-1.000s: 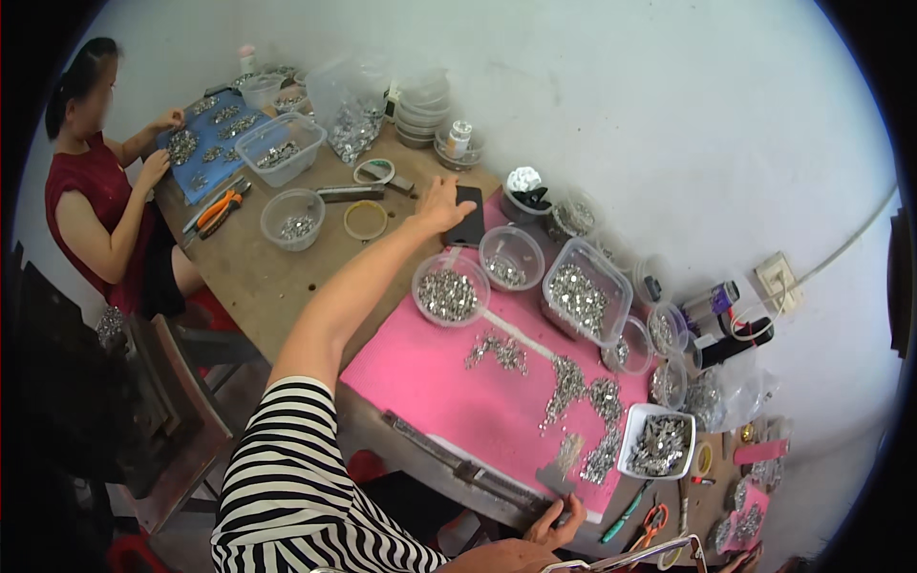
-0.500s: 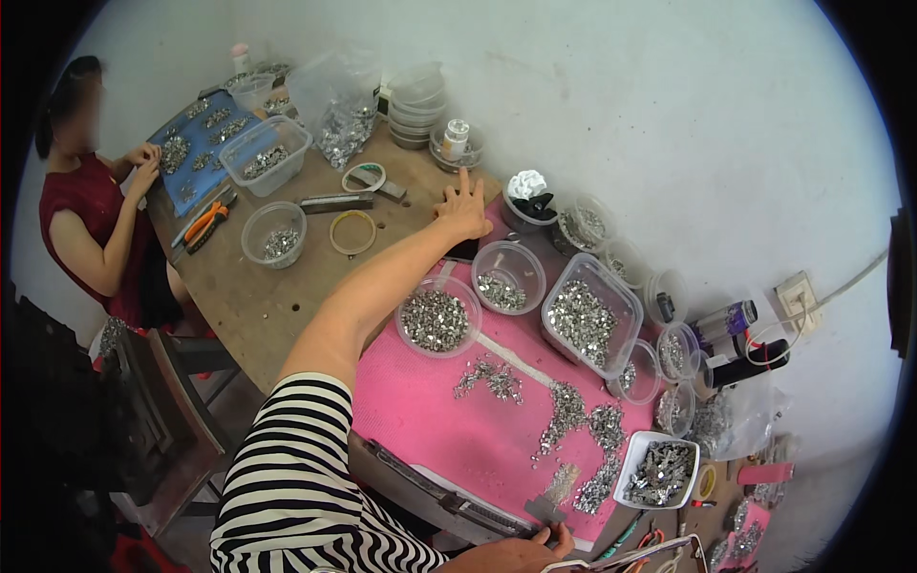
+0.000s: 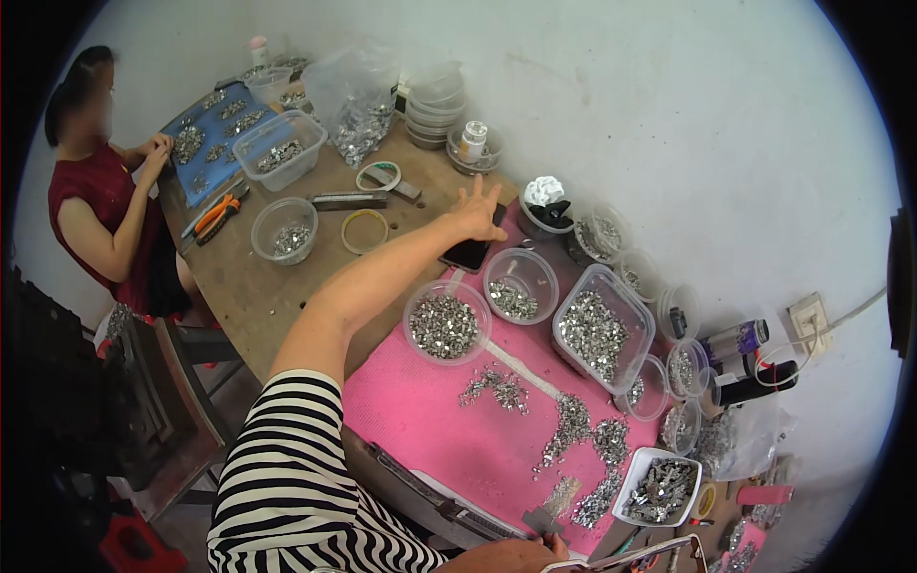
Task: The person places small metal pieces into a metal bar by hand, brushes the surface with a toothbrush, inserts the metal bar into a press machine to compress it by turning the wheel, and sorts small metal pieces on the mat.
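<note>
pale plaster wall (image 3: 669, 115), wall socket (image 3: 809, 320), worn wooden table (image 3: 258, 286), wooden chair (image 3: 167, 401).

Left hand (image 3: 475, 212) on black phone (image 3: 473, 250), pink mat (image 3: 449, 430), metal-filled tubs (image 3: 445, 322)

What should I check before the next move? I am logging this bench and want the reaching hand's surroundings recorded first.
1. Left hand over the dark phone: ok, fingers spread above it; contact cannot tell.
2. Phone lies flat at the edge of the pink mat: ok.
3. Round tub of metal parts beside the forearm stands upright: ok.
4. Right hand at the lower edge holds a small grey piece: cannot tell how firmly, mostly cut off.
5. Loose metal parts lie in heaps on the mat, apart from the left hand: ok.
6. Co-worker's hands stay at the blue tray, far from the phone: ok.
</note>
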